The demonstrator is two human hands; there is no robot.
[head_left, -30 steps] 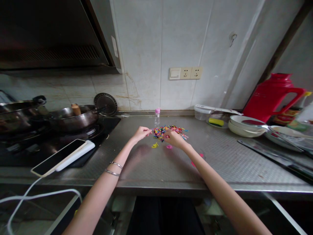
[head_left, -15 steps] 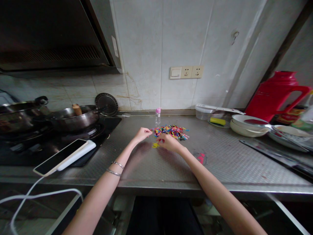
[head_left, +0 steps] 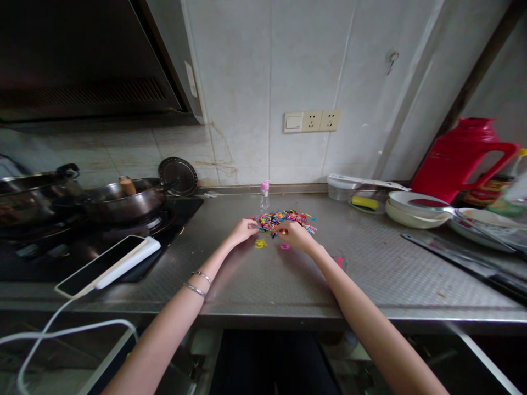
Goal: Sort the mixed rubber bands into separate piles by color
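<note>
A heap of small multicoloured bands, seemingly rubber bands (head_left: 269,218), lies on the metal counter. My left hand (head_left: 244,230) is at the heap's left edge, thumb and fingers pinched together. At its front right, my right hand (head_left: 297,236) bends down with its fingers closed together, covering part of the heap. What either hand holds is too small to make out. In front of the heap lie a small group of yellow bands (head_left: 261,243) and a group of pink bands (head_left: 285,246), apart from each other. A small clear bottle with a pink cap (head_left: 264,189) stands behind the heap.
On the left, a phone (head_left: 101,266) with a white cable lies by the stove, with pans (head_left: 123,203) on it. To the right are stacked bowls (head_left: 415,216), a knife (head_left: 453,258), a yellow sponge (head_left: 364,203) and a red thermos (head_left: 453,159). Pink pieces (head_left: 339,261) lie beside my right forearm.
My right hand has shifted right and slightly up, away from the yellow bands. The pink bands now show below it. My left hand has dropped slightly lower at the heap's left edge.
</note>
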